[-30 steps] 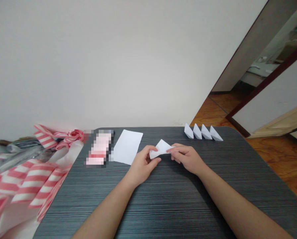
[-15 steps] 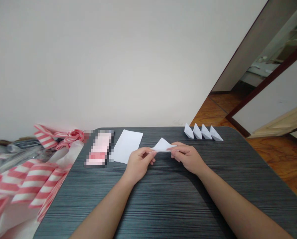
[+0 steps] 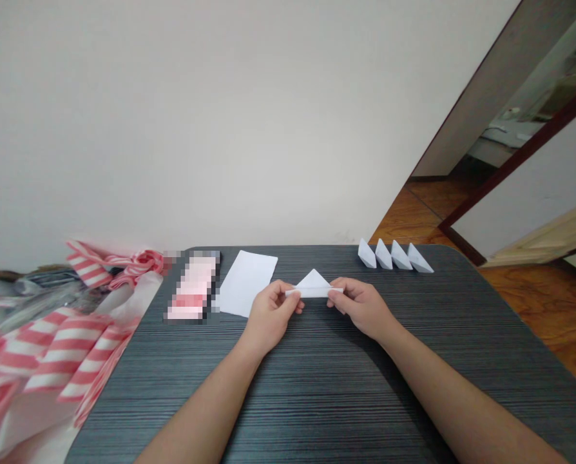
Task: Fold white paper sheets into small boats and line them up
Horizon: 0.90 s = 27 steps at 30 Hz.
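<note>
A folded white paper (image 3: 314,281), with a triangular peak and a straight band along its lower edge, is held just above the dark table. My left hand (image 3: 272,312) pinches the band's left end between thumb and fingers. At the other end, my right hand (image 3: 360,305) grips it the same way, thumb on the near face. Beyond my left hand lies a stack or sheet of white paper (image 3: 249,278), partly hidden by that hand. Several folded paper boats (image 3: 383,255) stand in a row at the table's far right.
The dark wood-grain table (image 3: 288,386) meets a pale wall (image 3: 268,129) at its far edge. A blurred-out pink flat object (image 3: 191,287) lies at the far left. Red-and-white striped cloth (image 3: 56,351) is heaped left of the table. Wooden floor (image 3: 534,303) shows at right.
The paper's lower band has turned to face me and now shows as a straight strip. Both thumbs have shifted onto its front. The other things stay where they were.
</note>
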Each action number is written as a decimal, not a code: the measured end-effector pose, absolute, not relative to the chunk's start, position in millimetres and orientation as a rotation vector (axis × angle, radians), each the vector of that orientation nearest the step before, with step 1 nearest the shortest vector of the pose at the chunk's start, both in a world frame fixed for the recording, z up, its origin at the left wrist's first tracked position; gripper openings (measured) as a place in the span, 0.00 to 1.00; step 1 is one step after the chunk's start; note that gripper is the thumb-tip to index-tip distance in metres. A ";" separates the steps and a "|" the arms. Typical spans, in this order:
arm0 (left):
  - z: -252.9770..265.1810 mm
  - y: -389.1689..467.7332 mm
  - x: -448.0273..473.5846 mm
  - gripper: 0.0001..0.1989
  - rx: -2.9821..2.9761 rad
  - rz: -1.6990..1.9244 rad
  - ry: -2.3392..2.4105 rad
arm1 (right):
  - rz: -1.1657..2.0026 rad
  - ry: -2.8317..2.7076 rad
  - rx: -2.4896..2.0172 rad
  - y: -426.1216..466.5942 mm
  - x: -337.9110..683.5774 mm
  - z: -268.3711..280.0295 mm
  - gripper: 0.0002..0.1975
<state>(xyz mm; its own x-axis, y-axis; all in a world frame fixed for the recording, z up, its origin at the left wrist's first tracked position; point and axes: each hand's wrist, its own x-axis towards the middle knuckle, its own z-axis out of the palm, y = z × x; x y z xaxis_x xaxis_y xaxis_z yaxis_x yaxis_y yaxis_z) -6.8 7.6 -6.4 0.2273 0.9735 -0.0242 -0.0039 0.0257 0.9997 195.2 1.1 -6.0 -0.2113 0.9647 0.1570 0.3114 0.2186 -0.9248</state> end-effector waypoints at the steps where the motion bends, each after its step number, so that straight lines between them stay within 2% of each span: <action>1: -5.9 7.7 -6.6 0.07 1.285 1.031 1.040 | 1.021 -1.674 -1.193 0.9 194.7 -6.8 0.10; 9: -5.3 8.4 -3.4 0.09 1.213 1.099 0.960 | 1.084 -1.541 -1.169 1.7 192.7 -17.2 0.06; 16: -7.2 7.7 -5.1 0.08 1.241 1.062 0.987 | 1.142 -1.416 -1.161 3.2 190.7 -18.5 0.08; 23: -1.4 3.0 -4.5 0.19 1.479 0.921 1.090 | 1.118 -1.526 -1.196 2.4 190.5 -19.2 0.08; 27: 6.5 2.8 -5.6 0.11 1.616 0.808 1.115 | 1.160 -1.560 -1.208 0.4 188.7 -18.2 0.08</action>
